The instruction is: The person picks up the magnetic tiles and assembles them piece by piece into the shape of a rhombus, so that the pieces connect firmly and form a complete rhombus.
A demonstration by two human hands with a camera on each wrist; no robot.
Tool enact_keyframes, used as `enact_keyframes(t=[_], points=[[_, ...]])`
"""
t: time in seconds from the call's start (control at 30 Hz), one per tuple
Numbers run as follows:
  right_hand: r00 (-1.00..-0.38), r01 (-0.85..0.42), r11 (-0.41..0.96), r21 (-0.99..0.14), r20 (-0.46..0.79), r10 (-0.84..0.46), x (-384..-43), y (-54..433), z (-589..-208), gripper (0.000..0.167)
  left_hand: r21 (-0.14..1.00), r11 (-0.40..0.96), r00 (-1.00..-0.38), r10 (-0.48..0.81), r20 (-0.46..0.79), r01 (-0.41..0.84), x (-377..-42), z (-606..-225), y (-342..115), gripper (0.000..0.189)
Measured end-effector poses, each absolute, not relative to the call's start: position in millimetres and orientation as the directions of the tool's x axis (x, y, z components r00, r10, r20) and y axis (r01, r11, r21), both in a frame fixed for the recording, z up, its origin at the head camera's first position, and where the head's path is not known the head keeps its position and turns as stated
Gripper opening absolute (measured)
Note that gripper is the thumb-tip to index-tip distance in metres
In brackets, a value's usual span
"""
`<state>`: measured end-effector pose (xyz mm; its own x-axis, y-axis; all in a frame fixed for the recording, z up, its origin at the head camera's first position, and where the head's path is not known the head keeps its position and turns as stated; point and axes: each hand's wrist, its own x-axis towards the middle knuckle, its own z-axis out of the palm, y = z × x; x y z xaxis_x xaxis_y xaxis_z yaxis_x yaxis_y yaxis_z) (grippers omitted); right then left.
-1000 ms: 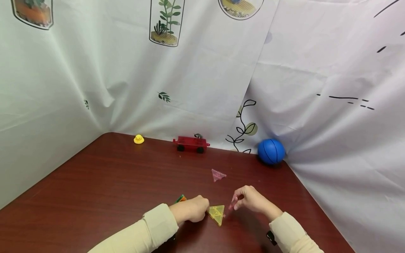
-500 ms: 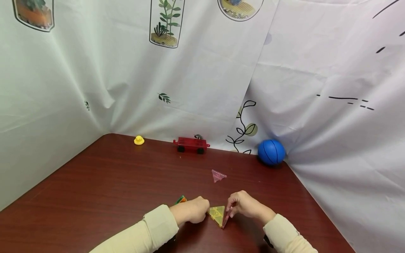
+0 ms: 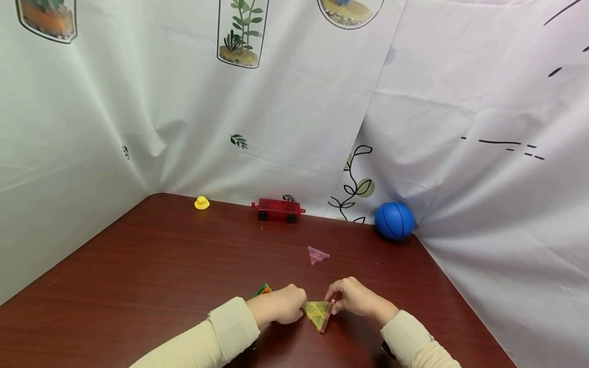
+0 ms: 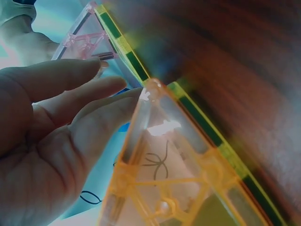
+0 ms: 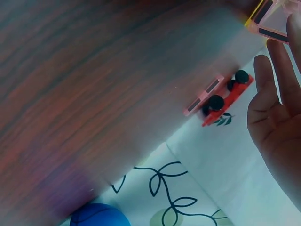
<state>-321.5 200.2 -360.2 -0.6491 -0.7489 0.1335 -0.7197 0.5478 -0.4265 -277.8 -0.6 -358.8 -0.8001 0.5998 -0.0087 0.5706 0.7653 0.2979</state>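
Your L hand (image 3: 281, 305): fingers extended, tips by the orange tile (image 4: 164, 188) and the yellow tile (image 3: 316, 312)'s L corner; pinch or touch, can't tell. Yellow tile: on desk (image 3: 207, 255), betw. hands. Pink tile (image 4: 83, 37): along yellow's R edge, pinched by fingers of your R hand (image 3: 356, 297), the nearer. Containers: printed jar (image 3: 241, 55) on backdrop (image 3: 299, 117), w/ plants (image 3: 246, 23).

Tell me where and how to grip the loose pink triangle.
Probably pinch the loose pink triangle by its near corner, coming from above on the near side: it lies flat on the table, that corner pointing roughly toward the yellow triangle.
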Motion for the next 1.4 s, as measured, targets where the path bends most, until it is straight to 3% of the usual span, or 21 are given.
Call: enact_keyframes(t=[0.2,0.3,0.43,0.83,0.97,1.1,1.4], points=[[-0.669,-0.696,0.556,-0.454,0.129,-0.732,-321.6,199.8,-361.1,0.014,0.320,0.734,-0.778,0.628,0.015,0.599,-275.8,-356.7,0.9,0.006],[-0.679,-0.677,0.557,-0.481,0.116,-0.725,-320.8,198.7,-362.3,0.015,0.327,0.723,-0.773,0.633,0.040,0.609,-275.7,-357.4,1.1,0.016],[-0.679,-0.670,0.547,-0.501,0.115,-0.725,-319.6,195.6,-365.6,0.018,0.350,0.696,-0.762,0.642,0.087,0.627,-277.4,-359.8,0.6,0.004],[-0.680,-0.645,0.555,-0.524,0.063,-0.731,-316.3,186.6,-362.4,0.021,0.374,0.675,-0.767,0.609,0.205,0.636,-281.5,-363.7,-4.1,0.006],[-0.694,-0.652,0.608,-0.454,0.035,-0.719,-328.5,188.1,-351.1,0.018,0.380,0.678,-0.770,0.608,0.192,0.630,-281.2,-363.1,-4.6,0.008],[-0.741,-0.649,0.676,-0.349,0.086,-0.666,-349.0,185.2,-346.2,0.012,0.378,0.681,-0.772,0.608,0.188,0.628,-281.3,-362.9,-5.6,0.011],[-0.886,-0.457,0.884,-0.093,0.133,-0.444,-383.3,166.5,-354.7,0.020,0.361,0.671,-0.756,0.624,0.199,0.648,-280.2,-364.1,-4.3,0.013]])
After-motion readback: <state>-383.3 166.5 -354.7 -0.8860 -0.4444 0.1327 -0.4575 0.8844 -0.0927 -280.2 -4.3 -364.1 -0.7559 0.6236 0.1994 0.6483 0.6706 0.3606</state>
